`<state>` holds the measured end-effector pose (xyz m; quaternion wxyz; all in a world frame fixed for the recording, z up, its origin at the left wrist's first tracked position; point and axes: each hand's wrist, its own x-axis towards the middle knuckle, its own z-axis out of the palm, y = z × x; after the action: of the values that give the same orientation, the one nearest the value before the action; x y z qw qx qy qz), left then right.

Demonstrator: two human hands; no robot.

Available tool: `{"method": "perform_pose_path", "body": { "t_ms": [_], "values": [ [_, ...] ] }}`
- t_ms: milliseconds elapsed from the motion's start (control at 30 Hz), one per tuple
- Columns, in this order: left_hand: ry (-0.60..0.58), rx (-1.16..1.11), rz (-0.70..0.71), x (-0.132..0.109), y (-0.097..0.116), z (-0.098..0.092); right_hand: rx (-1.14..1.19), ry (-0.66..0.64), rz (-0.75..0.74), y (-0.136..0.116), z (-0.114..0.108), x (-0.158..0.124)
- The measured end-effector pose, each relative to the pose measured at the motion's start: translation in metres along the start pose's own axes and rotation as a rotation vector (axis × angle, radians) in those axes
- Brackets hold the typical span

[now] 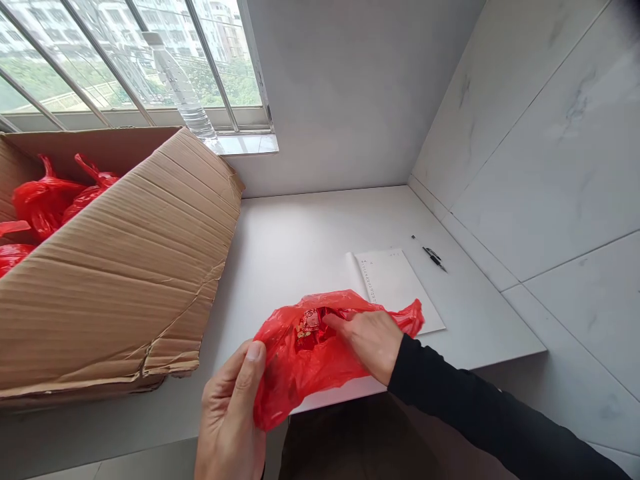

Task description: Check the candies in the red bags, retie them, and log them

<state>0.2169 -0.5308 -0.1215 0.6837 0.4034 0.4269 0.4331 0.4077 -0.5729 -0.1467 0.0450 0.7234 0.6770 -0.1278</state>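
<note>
A red plastic bag point(327, 367) is held spread above the front edge of the white table. My left hand point(233, 400) grips its left rim, the thumb pressed on the outside and the fingers behind. My right hand point(373, 340) reaches into the bag's mouth from the right. One of its digits stretches toward shiny red wrapped packets point(310, 323) inside; the other fingers are hidden by the bag, so its grip cannot be made out. Twisted red plastic, perhaps a handle, sticks out past the right wrist.
On the left stands a large cardboard box point(125, 267) with several tied red bags point(47, 197) inside. A clear bottle point(183, 93) is on the sill by the barred window. A notebook point(395, 277) and a black pen point(434, 259) lie on the table point(300, 233). Tiled wall at right.
</note>
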Motion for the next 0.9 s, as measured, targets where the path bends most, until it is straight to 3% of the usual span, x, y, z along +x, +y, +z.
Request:
{"method": "perform_pose_path", "body": {
  "t_ms": [167, 500, 733, 900],
  "values": [
    [0.045, -0.049, 0.037, -0.002, 0.001, -0.001, 0.003, 0.01, 0.001, -0.004, 0.006, 0.003],
    [-0.063, -0.051, -0.023, -0.006, -0.002, -0.007, -0.036, 0.015, 0.123, -0.026, 0.017, 0.013],
    [-0.045, -0.027, -0.008, -0.004, -0.005, -0.012, -0.021, 0.045, 0.114, -0.02, 0.025, 0.006],
    [-0.034, 0.028, 0.012, -0.003, -0.007, -0.018, 0.011, 0.178, 0.112, -0.015, 0.029, 0.003]
  ]
}}
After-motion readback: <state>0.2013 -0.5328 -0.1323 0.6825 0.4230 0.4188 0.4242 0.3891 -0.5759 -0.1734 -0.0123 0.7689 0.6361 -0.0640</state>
